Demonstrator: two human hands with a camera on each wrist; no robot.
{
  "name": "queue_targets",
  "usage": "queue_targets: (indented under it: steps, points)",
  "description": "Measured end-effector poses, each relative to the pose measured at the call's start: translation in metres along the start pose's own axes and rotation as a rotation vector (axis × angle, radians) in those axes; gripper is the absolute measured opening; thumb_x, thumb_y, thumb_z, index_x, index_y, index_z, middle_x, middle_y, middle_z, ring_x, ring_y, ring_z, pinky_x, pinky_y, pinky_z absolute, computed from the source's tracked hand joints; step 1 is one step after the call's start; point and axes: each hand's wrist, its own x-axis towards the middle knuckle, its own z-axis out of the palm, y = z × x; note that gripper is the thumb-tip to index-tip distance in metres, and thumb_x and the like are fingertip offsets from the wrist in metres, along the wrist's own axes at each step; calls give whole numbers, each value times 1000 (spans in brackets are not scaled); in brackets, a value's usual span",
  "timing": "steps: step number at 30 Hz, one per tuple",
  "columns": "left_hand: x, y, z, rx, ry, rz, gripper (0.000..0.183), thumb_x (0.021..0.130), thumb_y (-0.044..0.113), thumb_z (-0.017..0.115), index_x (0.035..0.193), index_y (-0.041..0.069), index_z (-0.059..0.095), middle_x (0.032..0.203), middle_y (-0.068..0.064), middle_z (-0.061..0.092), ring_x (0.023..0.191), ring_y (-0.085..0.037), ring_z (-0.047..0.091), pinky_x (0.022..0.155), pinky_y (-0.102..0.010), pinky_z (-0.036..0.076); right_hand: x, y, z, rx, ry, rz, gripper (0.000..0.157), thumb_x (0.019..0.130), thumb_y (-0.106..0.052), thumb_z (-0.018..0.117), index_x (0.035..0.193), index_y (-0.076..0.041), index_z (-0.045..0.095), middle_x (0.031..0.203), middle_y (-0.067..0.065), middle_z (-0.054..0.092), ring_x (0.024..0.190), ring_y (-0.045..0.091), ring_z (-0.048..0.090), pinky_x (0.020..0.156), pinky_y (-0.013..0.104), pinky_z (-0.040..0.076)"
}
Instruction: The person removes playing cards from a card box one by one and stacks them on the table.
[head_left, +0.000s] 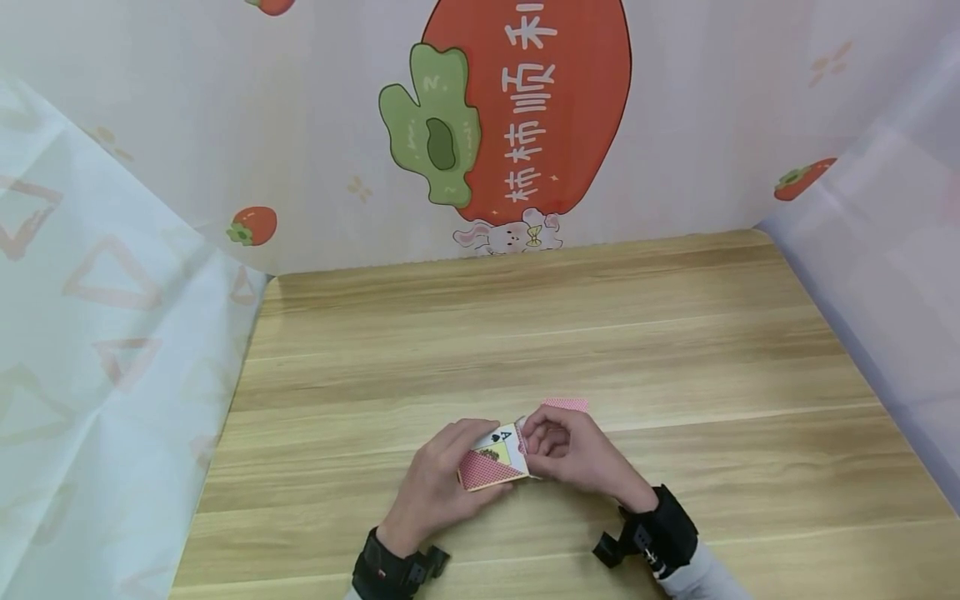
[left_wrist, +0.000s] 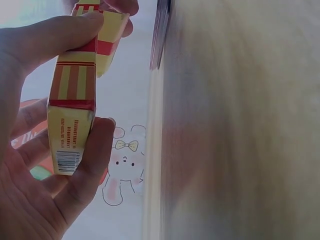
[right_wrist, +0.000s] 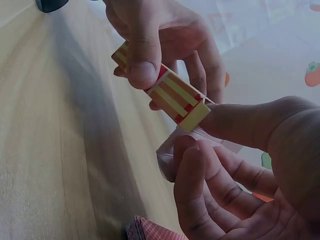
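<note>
My left hand [head_left: 438, 475] grips a playing-card box [head_left: 487, 475] above the table. The box has red patterned faces, an ace of spades picture and yellow-and-red striped sides, with a barcode on its bottom end [left_wrist: 70, 142]. At the opposite end a lid flap [left_wrist: 111, 35] stands out from the box. My right hand [head_left: 573, 450] is at that end, its thumb against the edge and curled fingers at the pale flap [right_wrist: 167, 155]. A stack of red-backed playing cards [head_left: 566, 404] lies on the table behind my right hand, partly hidden by it.
The wood-grain table [head_left: 360, 350] extends around both hands. A printed cloth [head_left: 322, 108] with fruit drawings rises at the back edge, and pale sheets hang at the left [head_left: 127, 358] and right [head_left: 885, 275]. Black camera straps [head_left: 660, 529] sit on both wrists.
</note>
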Motion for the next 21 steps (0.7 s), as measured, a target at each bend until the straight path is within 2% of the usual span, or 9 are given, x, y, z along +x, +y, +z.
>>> queue_targets:
  steps: [5,12,21]
  points:
    - [-1,-1,0,17,7,-15,76,71,40,92,136,15,64,128,2,67,108,-13,65,81,-33,58,-1,-1,-4,10,14,39,26,83,-4,80,105,-3,67,89,9,68,71,14,67,64,24,57]
    - [-1,0,1,12,0,-7,75,71,40,92,135,13,64,127,2,68,107,-13,66,80,-33,58,-1,-1,-2,-18,-47,23,23,84,1,75,105,-5,66,88,6,67,71,11,66,63,24,57]
    - [0,1,-2,31,-7,-42,75,70,39,93,136,15,64,127,2,68,107,-13,66,81,-34,58,-1,0,-6,-38,-31,56,22,85,-8,79,104,-4,69,88,6,72,73,16,70,67,28,60]
